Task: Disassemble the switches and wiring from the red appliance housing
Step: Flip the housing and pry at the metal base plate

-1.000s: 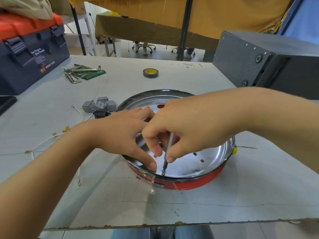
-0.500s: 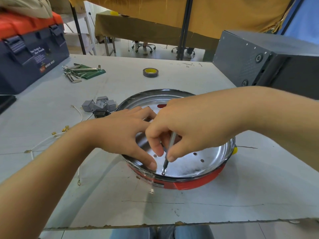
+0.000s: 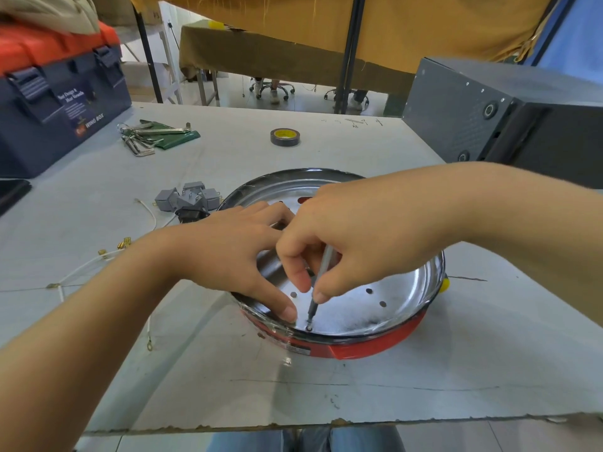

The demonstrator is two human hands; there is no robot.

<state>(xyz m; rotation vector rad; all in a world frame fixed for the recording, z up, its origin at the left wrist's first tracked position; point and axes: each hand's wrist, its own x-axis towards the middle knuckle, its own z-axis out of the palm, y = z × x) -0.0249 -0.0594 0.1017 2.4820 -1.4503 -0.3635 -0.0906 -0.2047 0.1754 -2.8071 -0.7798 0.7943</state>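
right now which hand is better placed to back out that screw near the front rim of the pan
Right. The right hand already pinches the screwdriver, whose tip sits on the screw. The left hand rests on the red housing, its thumb at the rim, steadying it.

At centre frame, the round appliance housing (image 3: pixel 352 349) is red along its lower band, its shiny silver metal pan (image 3: pixel 375 308) dotted with small dark holes, and a yellow knob (image 3: pixel 444 284) shows at its right edge. The pale grey surface (image 3: pixel 326 386) carries thin dark lines. In the upper left sits a navy toolbox with an orange-red lid (image 3: pixel 49 102), beside it a green pouch of silver hex keys (image 3: pixel 156 137). Grey switches (image 3: pixel 189 199) and white wires with gold terminals (image 3: pixel 98 259) lie left of centre; the black tape roll (image 3: pixel 285 137) has a yellow core.
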